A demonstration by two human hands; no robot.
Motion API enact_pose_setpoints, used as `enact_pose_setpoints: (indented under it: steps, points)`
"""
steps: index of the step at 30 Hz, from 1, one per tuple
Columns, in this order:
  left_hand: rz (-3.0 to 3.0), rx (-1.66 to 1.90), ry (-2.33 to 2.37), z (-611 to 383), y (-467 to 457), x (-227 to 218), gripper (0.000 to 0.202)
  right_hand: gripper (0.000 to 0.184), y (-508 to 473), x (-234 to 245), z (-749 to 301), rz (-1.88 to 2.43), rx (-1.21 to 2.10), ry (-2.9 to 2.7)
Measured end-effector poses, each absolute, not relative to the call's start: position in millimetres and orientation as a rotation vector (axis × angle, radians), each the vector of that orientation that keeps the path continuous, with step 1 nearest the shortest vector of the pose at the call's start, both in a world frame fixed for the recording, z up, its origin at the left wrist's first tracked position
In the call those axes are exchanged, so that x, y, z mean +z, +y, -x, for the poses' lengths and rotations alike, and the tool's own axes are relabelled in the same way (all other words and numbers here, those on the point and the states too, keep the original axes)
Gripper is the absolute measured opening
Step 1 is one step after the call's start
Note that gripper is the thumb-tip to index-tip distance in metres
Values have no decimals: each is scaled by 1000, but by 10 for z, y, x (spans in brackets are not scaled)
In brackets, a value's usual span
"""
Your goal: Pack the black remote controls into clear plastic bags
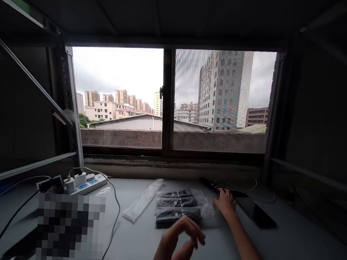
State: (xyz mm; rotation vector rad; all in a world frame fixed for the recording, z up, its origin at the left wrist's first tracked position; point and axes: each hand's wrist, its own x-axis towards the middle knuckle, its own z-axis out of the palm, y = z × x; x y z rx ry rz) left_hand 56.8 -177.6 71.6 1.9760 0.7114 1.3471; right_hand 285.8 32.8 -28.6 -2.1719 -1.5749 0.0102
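Near the front of the table, my left hand [180, 242] is raised with its fingers curved and thumb apart, holding nothing. Just beyond it lie several black items in clear plastic bags [177, 203], laid one behind another; their exact kind is hard to make out. My right hand [226, 204] reaches farther back, fingers spread, with the fingertips at a long dark object [209, 183]. Whether they grip it cannot be told. A black flat device [256, 211] like a phone or tablet rests to the right of that hand.
A long white plastic-wrapped packet [143, 200] lies left of the bags. At the left stands a power strip [89, 183] with plugs, and a cable [118, 197] runs forward. A blurred patch hides part of the left side. Metal posts [75, 108] frame the window.
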Motion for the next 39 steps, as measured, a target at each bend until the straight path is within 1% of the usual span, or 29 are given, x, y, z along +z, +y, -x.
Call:
enact_pose_setpoints:
  steps: [1, 3, 7, 9, 12, 15, 18, 21, 25, 28, 32, 39]
  points:
    - [-1993, 1328, 727, -594, -1658, 756, 27, 41, 325, -274, -2854, 2173, 8, -1559]
    - [-2097, 1326, 905, -635, -1393, 818, 22, 41, 315, -246, -2844, 2177, 0, -1541]
    - [-2265, 1291, 1457, -610, -806, 817, 17, 42, 283, -207, -2820, 2180, -37, -1519]
    - [-2278, 1143, 1758, -540, -543, 754, 17, 42, 267, -210, -2815, 2203, -38, -1499]
    - [-2154, 746, 2010, -408, -264, 638, 32, 43, 260, -240, -2823, 2225, -25, -1480]
    - [-2093, 566, 2111, -297, -105, 565, 45, 46, 279, -287, -2837, 2222, -16, -1489]
    - [-2054, 525, 2208, -215, 4, 526, 48, 46, 297, -321, -2843, 2231, -16, -1491]
    - [-2008, 569, 2300, -130, 80, 440, 45, 45, 280, -317, -2852, 2241, -26, -1455]
    - [-1997, 613, 2310, 7, 82, 210, 44, 43, 236, -286, -2903, 2256, 16, -1310]
    - [-1963, 612, 2286, 82, 36, 61, 42, 47, 248, -290, -2957, 2232, 13, -1235]
    - [-1951, 602, 2254, 104, 15, 4, 35, 50, 333, -324, -3027, 2192, 16, -1293]
    - [-1937, 605, 2262, 142, 29, 97, 28, 35, 430, -351, -3184, 2142, 58, -1407]
